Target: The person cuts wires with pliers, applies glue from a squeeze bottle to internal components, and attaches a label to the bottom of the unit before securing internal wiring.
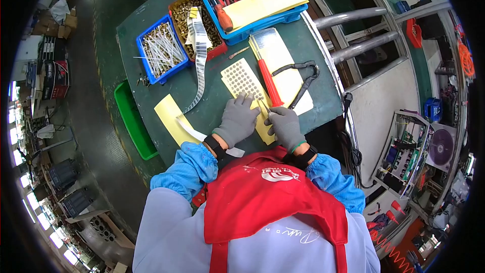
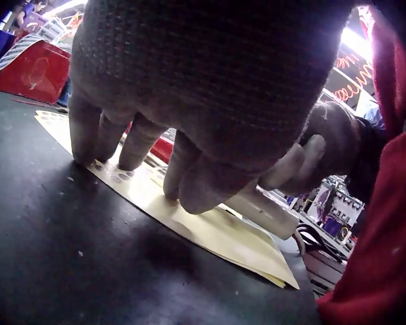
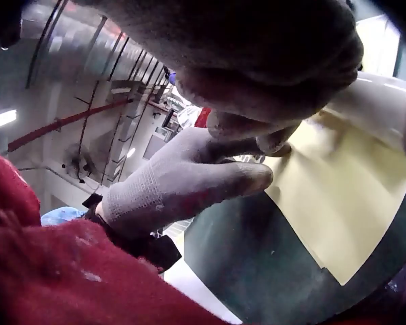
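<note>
A yellow sheet of small round grey stickers [image 1: 241, 77] lies on the green table. My gloved left hand [image 1: 237, 120] rests on its lower part, fingers extended and fingertips pressing down, as the left wrist view shows on the yellow sheet [image 2: 189, 227]. Close beside it, my gloved right hand [image 1: 286, 125] pinches a slim pointed tool [image 1: 264, 106] over the sheet's edge. Its kind cannot be told. A pale smooth cylinder [image 3: 379, 112] shows beside the right fingers in the right wrist view. A red-handled tool [image 1: 269, 82] lies just beyond the right hand.
Black-handled pliers [image 1: 308, 83] lie on yellow sheets at right. Beyond are a blue tray of white cable ties [image 1: 160, 50], a red bin of brass parts [image 1: 218, 50] and a blue tool bin [image 1: 298, 14]. A label strip [image 1: 200, 60] trails leftward near another yellow sheet [image 1: 174, 116].
</note>
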Available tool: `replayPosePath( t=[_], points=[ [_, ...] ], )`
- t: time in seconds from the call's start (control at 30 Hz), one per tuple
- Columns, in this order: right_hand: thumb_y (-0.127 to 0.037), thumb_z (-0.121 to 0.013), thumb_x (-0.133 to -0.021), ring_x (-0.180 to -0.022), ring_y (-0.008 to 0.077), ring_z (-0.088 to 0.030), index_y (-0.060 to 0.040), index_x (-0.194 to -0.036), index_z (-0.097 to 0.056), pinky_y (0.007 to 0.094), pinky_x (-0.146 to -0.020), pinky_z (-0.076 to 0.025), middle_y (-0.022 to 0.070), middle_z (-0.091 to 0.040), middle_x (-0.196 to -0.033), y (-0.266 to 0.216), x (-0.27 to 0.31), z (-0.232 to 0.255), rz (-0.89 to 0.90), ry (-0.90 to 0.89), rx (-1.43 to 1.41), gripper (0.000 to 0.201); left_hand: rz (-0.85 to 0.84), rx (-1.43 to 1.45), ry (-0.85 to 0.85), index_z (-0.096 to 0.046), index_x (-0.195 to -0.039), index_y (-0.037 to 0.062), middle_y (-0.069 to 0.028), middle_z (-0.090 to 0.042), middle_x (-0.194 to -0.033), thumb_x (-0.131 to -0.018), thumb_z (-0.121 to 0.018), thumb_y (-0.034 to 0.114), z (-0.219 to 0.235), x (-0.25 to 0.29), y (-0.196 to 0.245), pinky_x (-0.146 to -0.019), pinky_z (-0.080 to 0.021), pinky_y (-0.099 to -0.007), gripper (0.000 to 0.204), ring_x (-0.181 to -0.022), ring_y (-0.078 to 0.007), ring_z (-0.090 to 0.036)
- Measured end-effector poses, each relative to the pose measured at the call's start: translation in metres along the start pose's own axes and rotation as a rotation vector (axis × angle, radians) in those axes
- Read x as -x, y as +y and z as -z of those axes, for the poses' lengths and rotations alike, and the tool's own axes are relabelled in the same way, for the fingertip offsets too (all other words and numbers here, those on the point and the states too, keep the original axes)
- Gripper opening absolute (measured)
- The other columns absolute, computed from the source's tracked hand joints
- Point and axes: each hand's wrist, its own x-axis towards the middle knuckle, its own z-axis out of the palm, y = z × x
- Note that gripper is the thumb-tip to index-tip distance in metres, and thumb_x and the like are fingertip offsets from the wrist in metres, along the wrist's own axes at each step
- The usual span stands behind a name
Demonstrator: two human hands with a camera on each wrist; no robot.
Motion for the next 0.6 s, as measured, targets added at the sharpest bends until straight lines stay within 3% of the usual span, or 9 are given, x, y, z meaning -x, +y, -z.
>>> replayPosePath(
  t=[0.13, 0.2, 0.27, 0.3, 0.37, 0.4, 0.47, 0.53, 0.6],
  points=[
    [-0.017, -0.055, -0.091, -0.054, 0.0142, -0.063, 0.0007, -0.118, -0.067, 0.0289, -0.046, -0.048, 0.0094, -0.07, -0.079, 0.005, 0.022, 0.02, 0.102, -0.024, -0.179, 0.034, -0.009, 0.037, 0.06, -0.072, -0.107, 0.0157, -0.0166, -0.059, -0.129, -0.077, -0.069, 0.022, 0.0, 0.002, 0.0, -0.096, -0.045, -0.0473, 0.031, -0.124, -0.0347, -0.053],
    [-0.017, -0.056, -0.094, -0.052, 0.0108, -0.059, -0.0014, -0.116, -0.067, 0.027, -0.045, -0.046, 0.0068, -0.069, -0.079, 0.005, 0.044, 0.038, 0.149, 0.071, -0.17, 0.03, -0.075, 0.073, 0.1, -0.073, -0.101, 0.0109, -0.0191, -0.062, -0.123, -0.075, -0.07, 0.021, -0.002, 0.0, -0.008, -0.095, -0.048, -0.0467, 0.028, -0.117, -0.0368, -0.058],
    [-0.016, -0.056, -0.095, -0.051, 0.0095, -0.057, -0.0011, -0.116, -0.067, 0.0252, -0.044, -0.044, 0.0057, -0.069, -0.079, 0.021, 0.071, 0.072, 0.206, 0.145, -0.359, 0.028, -0.086, 0.167, -0.028, -0.072, -0.102, 0.0086, -0.0199, -0.065, -0.116, -0.076, -0.07, 0.024, 0.018, -0.013, -0.008, -0.094, -0.05, -0.0466, 0.03, -0.112, -0.0376, -0.06],
    [-0.016, -0.056, -0.094, -0.053, 0.0085, -0.057, -0.0005, -0.119, -0.065, 0.0237, -0.044, -0.042, 0.0053, -0.068, -0.082, 0.032, 0.086, 0.095, 0.219, 0.244, -0.399, 0.031, -0.015, 0.211, -0.15, -0.071, -0.106, 0.0059, -0.0203, -0.067, -0.113, -0.082, -0.069, 0.028, 0.023, -0.022, -0.012, -0.095, -0.05, -0.0455, 0.033, -0.11, -0.0372, -0.062],
    [-0.016, -0.054, -0.094, -0.054, 0.0072, -0.055, -0.0001, -0.121, -0.063, 0.0216, -0.043, -0.04, 0.005, -0.068, -0.085, 0.061, 0.118, 0.135, 0.219, 0.462, -0.481, 0.033, 0.065, 0.343, -0.199, -0.07, -0.114, 0.0035, -0.019, -0.069, -0.114, -0.088, -0.067, 0.031, 0.032, -0.042, -0.007, -0.096, -0.05, -0.0435, 0.038, -0.11, -0.0348, -0.065],
    [-0.016, -0.054, -0.094, -0.053, 0.0067, -0.053, -0.0006, -0.12, -0.064, 0.0211, -0.043, -0.04, 0.0053, -0.068, -0.084, 0.081, 0.131, 0.152, 0.2, 0.594, -0.584, 0.032, 0.039, 0.381, -0.18, -0.07, -0.113, 0.0032, -0.0186, -0.07, -0.112, -0.088, -0.067, 0.029, 0.045, -0.057, 0.009, -0.094, -0.051, -0.0417, 0.036, -0.108, -0.0343, -0.065],
    [-0.016, -0.053, -0.094, -0.052, 0.0064, -0.051, -0.0015, -0.119, -0.065, 0.0208, -0.041, -0.039, 0.0054, -0.067, -0.083, 0.123, 0.154, 0.188, 0.179, 0.896, -0.651, 0.031, -0.171, 0.361, -0.088, -0.069, -0.113, 0.0021, -0.0179, -0.07, -0.109, -0.088, -0.067, 0.026, 0.059, -0.092, 0.05, -0.091, -0.051, -0.0415, 0.035, -0.105, -0.0343, -0.066],
    [-0.014, -0.052, -0.095, -0.051, 0.0062, -0.051, -0.0021, -0.117, -0.065, 0.0204, -0.04, -0.038, 0.0048, -0.066, -0.081, 0.169, 0.176, 0.219, 0.118, 1.114, -0.61, 0.028, -0.327, 0.452, -0.133, -0.067, -0.114, 0.0012, -0.0183, -0.069, -0.104, -0.088, -0.067, 0.023, 0.075, -0.124, 0.119, -0.087, -0.052, -0.0424, 0.034, -0.1, -0.0359, -0.066],
    [-0.011, -0.051, -0.096, -0.05, 0.0064, -0.05, -0.002, -0.115, -0.066, 0.0201, -0.04, -0.037, 0.0041, -0.065, -0.079, 0.206, 0.191, 0.239, 0.119, 1.293, -0.62, 0.026, -0.613, 0.525, -0.085, -0.067, -0.113, 0.0023, -0.0186, -0.069, -0.105, -0.087, -0.069, 0.024, 0.059, -0.151, 0.184, -0.085, -0.052, -0.0428, 0.034, -0.099, -0.0369, -0.066]
  ],
)
